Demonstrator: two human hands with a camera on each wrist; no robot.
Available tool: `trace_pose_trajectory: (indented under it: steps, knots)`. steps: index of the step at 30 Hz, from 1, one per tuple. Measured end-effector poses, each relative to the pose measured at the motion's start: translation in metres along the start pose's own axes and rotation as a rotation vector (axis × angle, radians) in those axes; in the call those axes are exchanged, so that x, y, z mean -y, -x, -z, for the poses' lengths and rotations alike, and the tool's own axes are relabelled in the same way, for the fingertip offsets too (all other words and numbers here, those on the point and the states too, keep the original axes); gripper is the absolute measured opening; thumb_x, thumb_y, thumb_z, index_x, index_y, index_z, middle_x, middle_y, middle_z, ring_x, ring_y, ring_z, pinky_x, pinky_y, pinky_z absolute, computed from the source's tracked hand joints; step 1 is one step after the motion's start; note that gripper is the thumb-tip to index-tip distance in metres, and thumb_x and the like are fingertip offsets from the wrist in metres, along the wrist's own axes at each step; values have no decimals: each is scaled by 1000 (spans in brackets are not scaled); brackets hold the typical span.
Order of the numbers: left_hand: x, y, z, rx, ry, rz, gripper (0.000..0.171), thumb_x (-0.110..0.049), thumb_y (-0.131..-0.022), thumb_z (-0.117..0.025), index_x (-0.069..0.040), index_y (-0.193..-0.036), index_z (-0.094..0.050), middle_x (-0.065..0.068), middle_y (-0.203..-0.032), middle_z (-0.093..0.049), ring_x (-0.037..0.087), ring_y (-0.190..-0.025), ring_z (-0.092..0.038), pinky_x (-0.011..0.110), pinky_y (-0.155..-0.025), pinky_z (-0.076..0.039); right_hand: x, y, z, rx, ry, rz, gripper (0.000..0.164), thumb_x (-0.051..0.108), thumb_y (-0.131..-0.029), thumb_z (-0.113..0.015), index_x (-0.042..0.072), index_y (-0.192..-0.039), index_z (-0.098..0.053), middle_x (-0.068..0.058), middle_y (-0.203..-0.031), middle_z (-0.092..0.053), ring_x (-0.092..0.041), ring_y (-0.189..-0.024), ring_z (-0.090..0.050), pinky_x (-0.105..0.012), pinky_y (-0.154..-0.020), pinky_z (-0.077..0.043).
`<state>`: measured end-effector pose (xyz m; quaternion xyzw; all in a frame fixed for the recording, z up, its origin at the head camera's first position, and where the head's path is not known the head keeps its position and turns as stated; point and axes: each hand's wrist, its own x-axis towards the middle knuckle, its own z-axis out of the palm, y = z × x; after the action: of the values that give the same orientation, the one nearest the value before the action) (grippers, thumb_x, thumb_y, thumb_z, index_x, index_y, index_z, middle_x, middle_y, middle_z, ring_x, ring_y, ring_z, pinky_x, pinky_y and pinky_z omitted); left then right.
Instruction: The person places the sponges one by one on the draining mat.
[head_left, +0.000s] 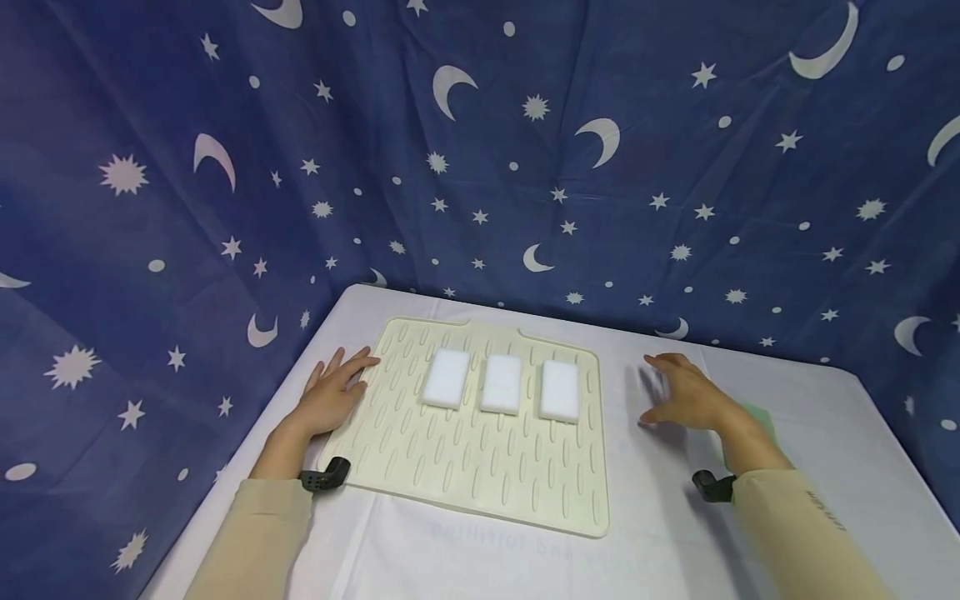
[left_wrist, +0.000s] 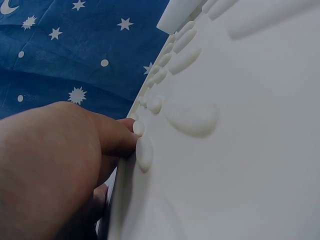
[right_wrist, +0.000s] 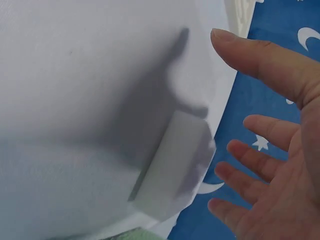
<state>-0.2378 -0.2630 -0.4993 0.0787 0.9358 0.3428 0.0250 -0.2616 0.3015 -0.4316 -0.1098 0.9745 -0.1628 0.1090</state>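
Pinching the white block point(right_wrist: 172, 160) on the tablecloth point(head_left: 660, 517) wants a soft touch (it looks like foam) from the right hand point(head_left: 686, 396), empty, fingers apart near it; the left hand point(head_left: 330, 400), fingers extended at the ridged mat point(head_left: 465, 479)'s edge, should avoid jostling its three blocks point(head_left: 501, 384).

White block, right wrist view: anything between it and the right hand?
Nothing visible: no object shows between the white block and the right hand there. I can't make out that block in the head view.
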Motion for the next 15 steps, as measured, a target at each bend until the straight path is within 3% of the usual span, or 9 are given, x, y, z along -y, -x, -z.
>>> trace_pose_trajectory:
  steps: [15]
  knots:
    - [1, 0, -1, 2, -2, -5, 41, -19, -102, -44, -22, -143, -46, -1, -161, -24, 32, -152, 2, 55, -120, 11, -34, 4, 5, 67, 7, -119, 113, 38, -66, -87, 2, -152, -23, -28, -156, -13, -53, -139, -17, -75, -106, -22]
